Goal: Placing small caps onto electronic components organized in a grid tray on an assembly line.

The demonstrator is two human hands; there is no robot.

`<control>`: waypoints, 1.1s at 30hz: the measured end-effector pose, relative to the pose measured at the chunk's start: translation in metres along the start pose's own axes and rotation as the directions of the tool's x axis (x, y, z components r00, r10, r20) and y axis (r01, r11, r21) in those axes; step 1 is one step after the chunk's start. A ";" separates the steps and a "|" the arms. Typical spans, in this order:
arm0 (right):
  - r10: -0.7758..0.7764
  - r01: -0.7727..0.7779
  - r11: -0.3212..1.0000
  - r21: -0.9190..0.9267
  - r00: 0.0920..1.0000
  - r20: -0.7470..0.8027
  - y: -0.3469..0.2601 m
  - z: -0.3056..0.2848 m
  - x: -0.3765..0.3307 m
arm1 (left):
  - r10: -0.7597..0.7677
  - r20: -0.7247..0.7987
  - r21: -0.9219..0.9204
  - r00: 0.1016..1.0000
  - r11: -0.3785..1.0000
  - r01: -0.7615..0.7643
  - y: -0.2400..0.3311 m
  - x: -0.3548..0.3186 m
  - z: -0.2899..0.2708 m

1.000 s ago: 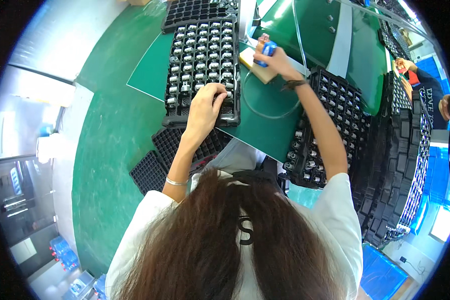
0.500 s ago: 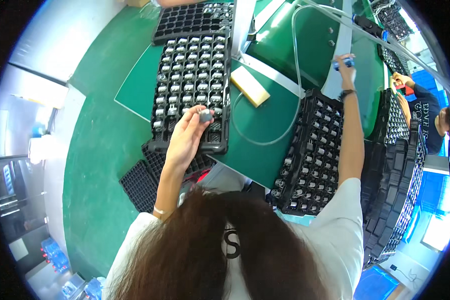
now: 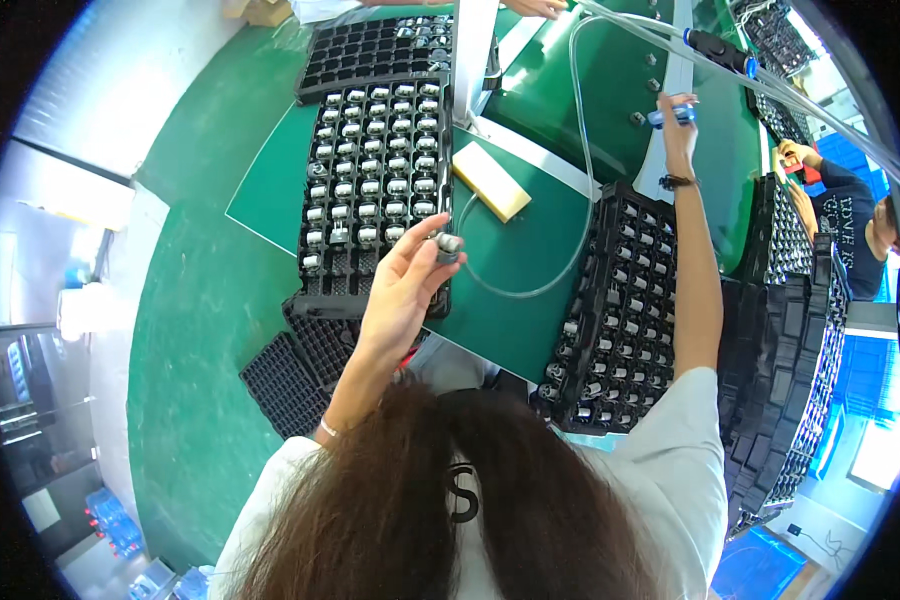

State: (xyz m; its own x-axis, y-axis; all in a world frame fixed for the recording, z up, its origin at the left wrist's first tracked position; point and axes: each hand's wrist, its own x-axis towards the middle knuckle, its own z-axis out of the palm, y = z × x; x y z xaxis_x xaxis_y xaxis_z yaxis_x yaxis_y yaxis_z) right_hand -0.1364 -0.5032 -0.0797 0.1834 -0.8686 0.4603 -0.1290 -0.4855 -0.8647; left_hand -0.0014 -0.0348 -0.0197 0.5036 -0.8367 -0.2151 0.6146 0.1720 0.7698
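My left hand point(image 3: 402, 285) pinches a small silver motor-like metal part point(image 3: 448, 244) between thumb and fingers, just off the near right corner of a black compartment tray point(image 3: 320, 303). Silver parts of the same kind stand in most of that tray's compartments. My right hand point(image 3: 679, 135) reaches far forward, over a pale strip at the edge of the green belt. Its fingers are closed round a small blue object point(image 3: 673, 116) whose kind I cannot make out. Several small metal parts point(image 3: 638, 118) lie on the belt to the left of that hand.
A pale yellow block point(image 3: 492, 182) and a clear hose point(image 3: 530, 294) lie on the green tabletop between the trays. Another filled tray point(image 3: 595, 290) stands beneath my right forearm. A mostly unfilled tray point(image 3: 320, 70) lies behind. A co-worker's hand point(image 3: 538, 8) shows at the top; another person works far right.
My left hand has moved right and nearer to me with the silver part, away from over the tray. My right hand has shifted slightly left and forward. A co-worker's hand has appeared at the top.
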 end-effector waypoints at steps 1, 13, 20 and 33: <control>0.084 -0.077 0.990 0.120 0.995 -0.057 -0.023 -0.008 -0.006 | -0.002 0.016 -0.009 1.000 1.000 0.002 -0.002 0.000 0.003; 0.115 -0.361 0.867 0.344 0.816 0.567 -0.244 -0.025 -0.244 | 0.105 0.134 0.149 0.985 0.981 -0.125 -0.015 -0.019 0.064; 0.030 -0.334 0.821 0.463 0.836 0.549 -0.253 -0.028 -0.280 | 0.061 0.169 0.269 0.984 0.957 -0.106 -0.021 -0.036 0.058; 0.153 -0.429 0.854 0.294 0.747 0.647 -0.233 -0.008 -0.290 | 0.122 0.033 0.166 0.992 0.978 -0.126 -0.043 -0.037 0.033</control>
State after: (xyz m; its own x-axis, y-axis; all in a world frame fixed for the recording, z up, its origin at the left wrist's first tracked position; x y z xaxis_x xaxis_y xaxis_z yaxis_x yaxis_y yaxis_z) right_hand -0.1669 -0.1387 -0.0102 0.7477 -0.6590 0.0819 0.0977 -0.0129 -0.9951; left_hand -0.0665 -0.0282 -0.0252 0.5547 -0.8261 -0.0995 0.4366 0.1872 0.8799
